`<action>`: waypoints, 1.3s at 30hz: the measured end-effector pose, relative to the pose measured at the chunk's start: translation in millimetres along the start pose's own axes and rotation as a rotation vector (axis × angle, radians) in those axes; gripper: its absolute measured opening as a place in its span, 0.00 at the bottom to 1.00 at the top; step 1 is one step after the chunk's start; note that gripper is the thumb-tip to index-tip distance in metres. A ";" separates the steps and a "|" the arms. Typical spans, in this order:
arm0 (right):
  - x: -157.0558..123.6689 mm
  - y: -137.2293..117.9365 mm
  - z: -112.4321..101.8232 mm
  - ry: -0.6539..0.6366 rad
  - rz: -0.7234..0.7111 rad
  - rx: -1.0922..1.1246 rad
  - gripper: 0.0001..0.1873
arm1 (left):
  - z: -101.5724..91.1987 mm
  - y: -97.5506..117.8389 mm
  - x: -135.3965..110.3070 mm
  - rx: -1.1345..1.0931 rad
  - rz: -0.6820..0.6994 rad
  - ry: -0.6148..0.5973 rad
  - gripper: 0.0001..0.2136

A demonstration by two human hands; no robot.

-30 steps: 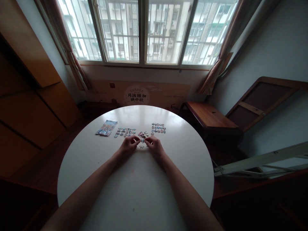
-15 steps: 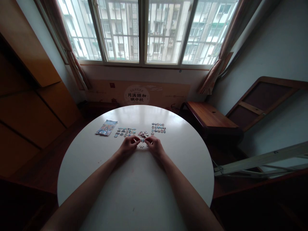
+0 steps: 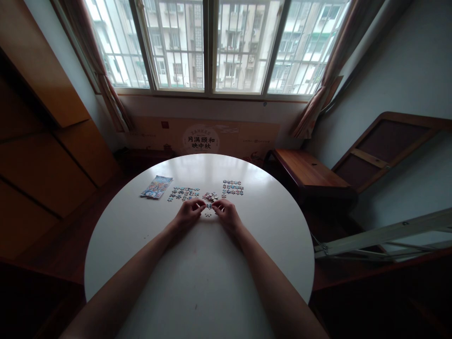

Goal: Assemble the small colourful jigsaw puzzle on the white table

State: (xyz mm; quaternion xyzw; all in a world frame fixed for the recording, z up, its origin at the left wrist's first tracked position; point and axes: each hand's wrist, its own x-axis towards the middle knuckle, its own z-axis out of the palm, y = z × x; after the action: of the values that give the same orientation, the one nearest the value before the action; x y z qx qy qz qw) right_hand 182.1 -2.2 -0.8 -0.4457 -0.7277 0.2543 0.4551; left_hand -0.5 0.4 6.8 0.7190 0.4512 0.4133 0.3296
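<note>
Between my two hands is a small jigsaw puzzle piece (image 3: 209, 205), pinched from both sides above the white table. My left hand (image 3: 190, 210) closes thumb and fingers on its left edge. On its right edge, the thumb and fingers of my right hand (image 3: 226, 212) are closed too. Just beyond my fingertips lies a loose heap of puzzle pieces (image 3: 211, 197). A few more pieces (image 3: 208, 215) lie on the near side, partly hidden by my hands. Spread pieces (image 3: 183, 193) are to the left, and pieces in rows (image 3: 232, 187) are to the right.
A colourful printed picture packet (image 3: 157, 187) lies at the left of the round white table (image 3: 197, 273). Beyond the table stand a wooden bench (image 3: 307, 167) at the right and a printed board (image 3: 201, 136) under the window. A pale metal frame (image 3: 384, 233) is at the right.
</note>
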 end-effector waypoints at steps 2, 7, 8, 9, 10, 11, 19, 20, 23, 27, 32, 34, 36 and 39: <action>0.3 0.5 0.2 0.000 0.003 0.006 0.05 | 0.3 0.2 -0.1 -0.003 -0.002 -0.001 0.09; 0.5 0.4 0.4 -0.002 0.020 0.011 0.04 | 0.2 -0.2 -0.3 0.000 0.000 -0.003 0.09; 0.3 0.5 0.4 -0.005 0.019 0.010 0.04 | 0.1 -0.4 -0.3 0.001 0.001 -0.004 0.09; 0.2 0.7 0.4 -0.009 0.019 0.007 0.04 | 0.0 -0.6 -0.3 0.000 0.001 -0.004 0.09; 0.0 0.9 0.4 -0.014 0.020 0.004 0.04 | -0.1 -0.8 -0.3 -0.001 0.000 -0.005 0.10; -0.1 1.1 0.3 -0.019 0.020 0.001 0.04 | 0.0 -1.0 -0.3 -0.001 0.000 -0.006 0.10; -0.1 2.6 0.3 -0.047 0.028 -0.001 0.03 | -0.2 -4.3 -0.1 -0.003 0.008 -0.019 0.10; -0.1 2.8 0.4 -0.049 0.027 0.000 0.03 | -0.5 -4.6 -0.1 -0.002 0.011 -0.023 0.10; -0.1 3.4 0.8 -0.053 0.022 0.000 0.03 | -1.1 -4.4 0.0 0.008 0.024 -0.029 0.10; -0.2 3.5 0.8 -0.057 0.026 0.004 0.03 | -1.0 -3.3 -0.1 0.030 0.030 -0.022 0.09; -0.2 1.9 -0.3 -0.071 0.030 0.000 0.03 | -0.6 -4.9 0.4 0.038 0.049 -0.024 0.09; -0.3 1.4 -0.6 -0.073 0.032 -0.002 0.03 | -0.5 -6.2 0.8 0.043 0.055 -0.026 0.09; -0.4 0.9 -0.7 -0.074 0.033 -0.001 0.03 | -0.4 -7.1 1.0 0.046 0.058 -0.029 0.09; -0.5 0.5 -0.8 -0.073 0.032 0.005 0.03 | 0.0 -7.3 1.3 0.039 0.045 -0.032 0.10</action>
State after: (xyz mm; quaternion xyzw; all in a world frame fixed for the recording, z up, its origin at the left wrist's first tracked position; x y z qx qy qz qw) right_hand 183.0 -2.4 -1.0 -0.4464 -0.7361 0.2793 0.4253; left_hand -3.0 4.3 1.0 0.7417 0.4375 0.4004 0.3133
